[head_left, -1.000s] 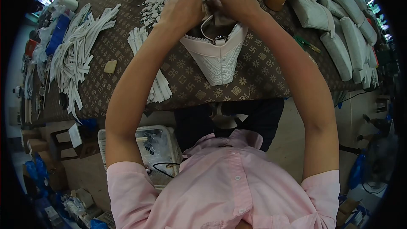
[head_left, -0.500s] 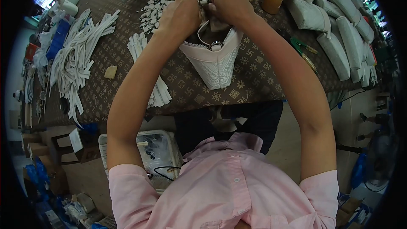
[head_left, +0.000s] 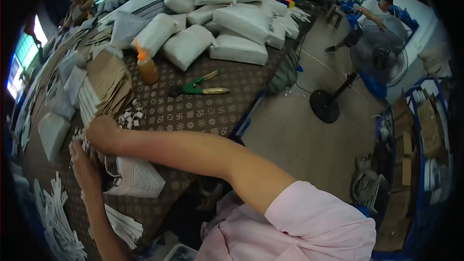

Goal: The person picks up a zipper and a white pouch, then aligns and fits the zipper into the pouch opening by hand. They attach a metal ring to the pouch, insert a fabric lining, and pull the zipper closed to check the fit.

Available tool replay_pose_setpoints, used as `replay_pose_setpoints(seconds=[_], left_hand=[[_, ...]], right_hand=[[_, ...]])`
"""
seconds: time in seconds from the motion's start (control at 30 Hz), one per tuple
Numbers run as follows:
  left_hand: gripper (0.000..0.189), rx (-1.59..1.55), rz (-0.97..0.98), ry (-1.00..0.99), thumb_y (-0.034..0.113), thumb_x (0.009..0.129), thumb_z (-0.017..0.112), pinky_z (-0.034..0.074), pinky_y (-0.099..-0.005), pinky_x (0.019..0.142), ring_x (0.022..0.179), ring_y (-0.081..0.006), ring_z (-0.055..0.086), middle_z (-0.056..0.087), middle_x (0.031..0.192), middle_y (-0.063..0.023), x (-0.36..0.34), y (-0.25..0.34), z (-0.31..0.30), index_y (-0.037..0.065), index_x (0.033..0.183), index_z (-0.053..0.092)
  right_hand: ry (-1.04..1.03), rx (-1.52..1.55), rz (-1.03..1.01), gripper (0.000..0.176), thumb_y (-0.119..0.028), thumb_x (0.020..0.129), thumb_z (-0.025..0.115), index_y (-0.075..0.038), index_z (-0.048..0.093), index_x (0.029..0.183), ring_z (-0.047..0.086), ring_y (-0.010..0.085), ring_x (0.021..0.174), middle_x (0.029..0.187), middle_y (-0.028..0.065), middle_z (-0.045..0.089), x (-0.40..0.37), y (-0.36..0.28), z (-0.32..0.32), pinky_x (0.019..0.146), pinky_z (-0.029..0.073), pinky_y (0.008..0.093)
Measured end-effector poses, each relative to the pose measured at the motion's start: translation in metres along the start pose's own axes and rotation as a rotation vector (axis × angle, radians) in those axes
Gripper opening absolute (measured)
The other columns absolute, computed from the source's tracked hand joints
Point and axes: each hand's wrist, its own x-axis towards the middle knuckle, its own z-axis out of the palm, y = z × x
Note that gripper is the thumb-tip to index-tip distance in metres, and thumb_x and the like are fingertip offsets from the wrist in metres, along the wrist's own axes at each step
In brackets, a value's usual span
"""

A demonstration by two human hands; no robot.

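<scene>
White embossed handbag sits at the near edge of the brown patterned table; right hand closed on its rim; left hand at its mouth, grip I cannot tell; seems light, soft-sided; best held by the zip rim.

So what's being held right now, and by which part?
The white handbag, gripped at its open top end by the left hand and the right hand.

Pale pink shirt, short right sleeve hemmed above the elbow, forearms bare, left hand and right hand bare
</scene>
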Motion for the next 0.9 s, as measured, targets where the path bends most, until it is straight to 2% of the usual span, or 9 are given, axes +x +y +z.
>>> replay_pose_setpoints(seconds=[0.1, 0.2, 0.3, 0.4, 0.47, 0.63, 0.7, 0.8, 0.9], left_hand=[[0.018, -0.598, -0.093, -0.245, 0.004, 0.079, 0.053, 0.046, -0.0384, 0.068, 0.079, -0.0302, 0.062, 0.061, 0.087, -0.0197, 0.017, 0.012, -0.002, -0.005, 0.095, 0.057], [0.017, -0.406, -0.103, -0.608, 0.007, 0.08, 0.053, 0.045, -0.0351, 0.064, 0.071, -0.0242, 0.061, 0.064, 0.08, -0.0173, 0.042, -0.027, 0.002, -0.006, 0.089, 0.059], [0.024, -0.511, -0.027, -0.562, 0.017, 0.082, 0.056, 0.043, -0.0378, 0.058, 0.059, -0.0289, 0.057, 0.059, 0.066, -0.0182, 0.033, -0.03, 0.009, -0.006, 0.078, 0.059], [0.039, -0.185, -0.071, -0.4, 0.032, 0.084, 0.059, 0.036, -0.0453, 0.055, 0.058, -0.0402, 0.049, 0.052, 0.063, -0.025, 0.013, -0.037, 0.024, -0.004, 0.07, 0.056], [0.033, -0.138, -0.06, -0.319, 0.028, 0.083, 0.059, 0.041, -0.0479, 0.062, 0.069, -0.042, 0.055, 0.057, 0.07, -0.0241, 0.012, -0.025, 0.016, -0.003, 0.074, 0.057], [0.022, -0.081, -0.091, -0.364, 0.02, 0.081, 0.06, 0.045, -0.0466, 0.071, 0.081, -0.04, 0.057, 0.06, 0.08, -0.0221, 0.012, -0.01, 0.004, -0.002, 0.082, 0.059], [0.023, 0.009, 0.014, -0.156, 0.019, 0.078, 0.063, 0.044, -0.0423, 0.075, 0.085, -0.0367, 0.057, 0.06, 0.085, -0.0179, 0.01, -0.008, 0.004, 0.0, 0.089, 0.06], [0.024, 0.152, 0.169, -0.045, 0.019, 0.077, 0.066, 0.044, -0.0415, 0.078, 0.088, -0.0347, 0.057, 0.06, 0.088, -0.0155, 0.014, -0.006, 0.001, 0.0, 0.091, 0.061], [0.026, -0.02, 0.122, -0.181, 0.019, 0.077, 0.067, 0.044, -0.0415, 0.079, 0.088, -0.0346, 0.056, 0.06, 0.088, -0.0168, 0.016, -0.016, 0.01, 0.001, 0.094, 0.061]], right_hand=[[-0.029, -0.013, -0.009, 0.018, -0.022, 0.076, 0.062, -0.01, 0.071, 0.088, 0.067, 0.0254, 0.084, 0.092, 0.0107, 0.068, 0.002, -0.003, 0.001, 0.069, 0.053, 0.0357], [-0.007, -0.015, -0.007, 0.017, -0.019, 0.076, 0.062, -0.01, 0.071, 0.087, 0.067, 0.0253, 0.084, 0.092, 0.0106, 0.068, 0.007, 0.003, 0.008, 0.07, 0.053, 0.0354], [0.021, 0.065, -0.123, 0.015, -0.016, 0.073, 0.063, -0.007, 0.07, 0.083, 0.067, 0.0261, 0.083, 0.087, 0.0121, 0.068, -0.005, 0.017, -0.007, 0.072, 0.053, 0.0361], [0.108, -0.001, -0.211, 0.011, -0.016, 0.069, 0.063, -0.005, 0.067, 0.073, 0.066, 0.0282, 0.08, 0.081, 0.0141, 0.066, -0.018, 0.029, -0.002, 0.07, 0.053, 0.0383], [-0.094, 0.027, -0.142, 0.016, -0.017, 0.07, 0.063, -0.002, 0.065, 0.076, 0.064, 0.0321, 0.08, 0.079, 0.0159, 0.064, -0.042, 0.017, -0.06, 0.07, 0.052, 0.0406], [0.011, 0.114, -0.068, 0.026, -0.023, 0.074, 0.068, 0.002, 0.062, 0.078, 0.062, 0.0323, 0.082, 0.082, 0.0172, 0.062, -0.047, 0.012, -0.046, 0.075, 0.049, 0.042], [0.215, 0.097, -0.166, 0.021, -0.019, 0.073, 0.066, 0.001, 0.062, 0.076, 0.061, 0.0326, 0.082, 0.079, 0.0166, 0.061, -0.048, 0.012, -0.039, 0.075, 0.049, 0.0417], [0.177, 0.035, -0.195, 0.017, -0.015, 0.071, 0.064, 0.001, 0.061, 0.075, 0.06, 0.0325, 0.084, 0.078, 0.016, 0.06, -0.038, 0.019, -0.036, 0.076, 0.048, 0.0411], [0.118, 0.041, -0.126, 0.013, -0.011, 0.069, 0.061, 0.001, 0.061, 0.075, 0.06, 0.0329, 0.082, 0.077, 0.0153, 0.06, -0.033, 0.022, -0.035, 0.075, 0.048, 0.0411]])
